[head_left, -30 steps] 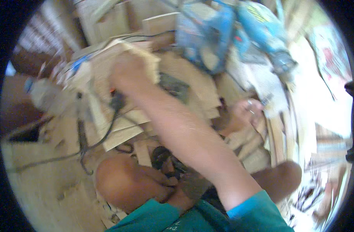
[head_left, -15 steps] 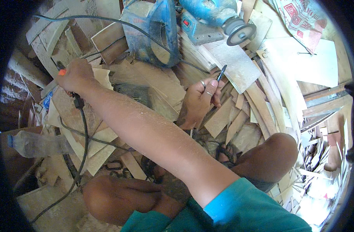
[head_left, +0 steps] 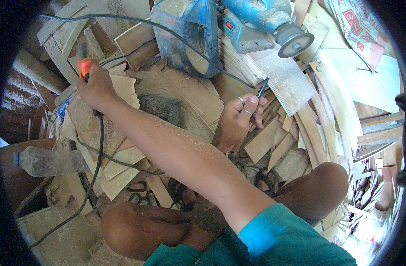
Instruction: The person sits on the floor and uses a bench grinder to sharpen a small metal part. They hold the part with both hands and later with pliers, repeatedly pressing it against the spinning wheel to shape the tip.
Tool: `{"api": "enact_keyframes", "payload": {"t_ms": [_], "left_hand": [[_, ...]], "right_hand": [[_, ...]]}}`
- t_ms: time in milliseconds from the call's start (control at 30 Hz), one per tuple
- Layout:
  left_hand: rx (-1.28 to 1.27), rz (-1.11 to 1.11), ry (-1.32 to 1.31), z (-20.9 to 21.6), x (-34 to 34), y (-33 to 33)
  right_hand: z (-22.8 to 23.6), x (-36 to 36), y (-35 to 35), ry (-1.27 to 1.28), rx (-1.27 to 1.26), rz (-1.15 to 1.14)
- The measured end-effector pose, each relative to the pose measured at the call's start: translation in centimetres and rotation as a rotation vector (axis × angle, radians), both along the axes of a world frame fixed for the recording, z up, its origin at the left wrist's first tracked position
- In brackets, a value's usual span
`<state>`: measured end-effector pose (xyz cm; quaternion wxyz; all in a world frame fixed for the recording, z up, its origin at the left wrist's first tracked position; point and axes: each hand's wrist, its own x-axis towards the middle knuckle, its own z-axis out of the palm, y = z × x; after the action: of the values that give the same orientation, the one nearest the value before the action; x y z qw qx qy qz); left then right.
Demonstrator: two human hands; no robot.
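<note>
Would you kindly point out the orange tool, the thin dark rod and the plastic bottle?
Orange tool (head_left: 84,67), head view: on its bright orange part.
Thin dark rod (head_left: 263,87), head view: on its exposed shaft.
Plastic bottle (head_left: 56,162), head view: on its clear body.

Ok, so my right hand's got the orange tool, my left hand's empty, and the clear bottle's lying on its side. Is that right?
Not quite: your left hand isn't empty. The head view shows it holding a slim dark rod. Your right hand does hold the orange tool, and the clear bottle lies on its side.
</note>
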<state>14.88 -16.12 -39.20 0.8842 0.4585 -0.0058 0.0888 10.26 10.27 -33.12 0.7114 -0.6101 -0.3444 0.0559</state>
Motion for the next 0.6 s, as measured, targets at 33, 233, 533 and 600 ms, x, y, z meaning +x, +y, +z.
{"api": "enact_keyframes", "payload": {"t_ms": [33,233,533,600], "left_hand": [[-0.004,-0.002,0.009,-0.1,0.1,0.0],[-0.045,0.101,-0.021,-0.3,0.2,1.0],[0.226,0.355,-0.064,4.1,-0.9,5.1],[0.265,0.340,-0.071,4.8,-0.4,3.2]], "right_hand": [[0.6,0.1,-0.3,-0.125,0.074,-0.023],[6.4,0.0,-6.4,-0.257,0.252,0.184],[4.3,5.6,-38.9,0.058,-0.342,-0.399],[2.9,5.7,-40.2,-0.035,-0.497,-0.361]]}}
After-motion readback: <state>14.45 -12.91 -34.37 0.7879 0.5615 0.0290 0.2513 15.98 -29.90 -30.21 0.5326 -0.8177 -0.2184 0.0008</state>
